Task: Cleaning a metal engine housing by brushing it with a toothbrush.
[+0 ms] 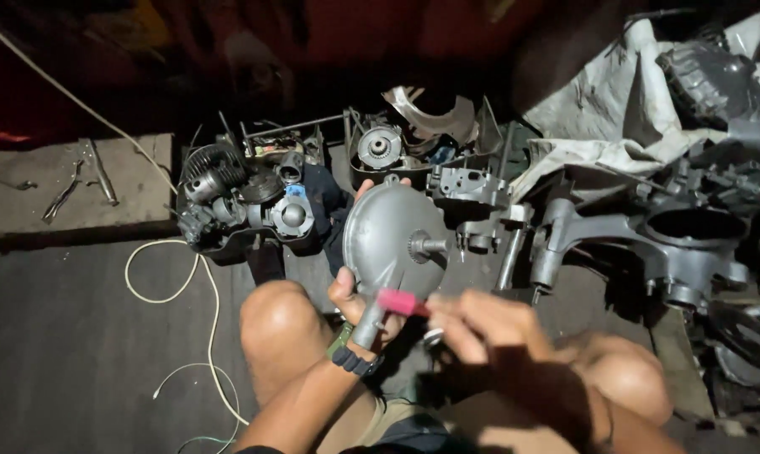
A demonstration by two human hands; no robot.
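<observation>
my left hand (355, 294) grips the grey round cover (394, 235) upright above my knees; my right hand (472, 324) pinches a red-handled tool (399, 303) at its lower edge; a slip could drop the cover onto the engine parts (245, 202).

- The disc (393, 238) stands on edge above the knees, held in the left hand (359, 307); its shaft (426, 245) points right
- The right hand (472, 324) sits just right of the left, below the disc; the brush (401, 303) lies between the two hands, touching the disc's lower edge
- The tray of parts (245, 210) lies left of the disc; the casing (649, 240) lies right of it
- The cloth (590, 109) lies behind the casing, at upper right
- The cable (187, 290) loops on the floor left of the knee (279, 324); the plank (77, 181) lies behind it, with tools (81, 181) on it
</observation>
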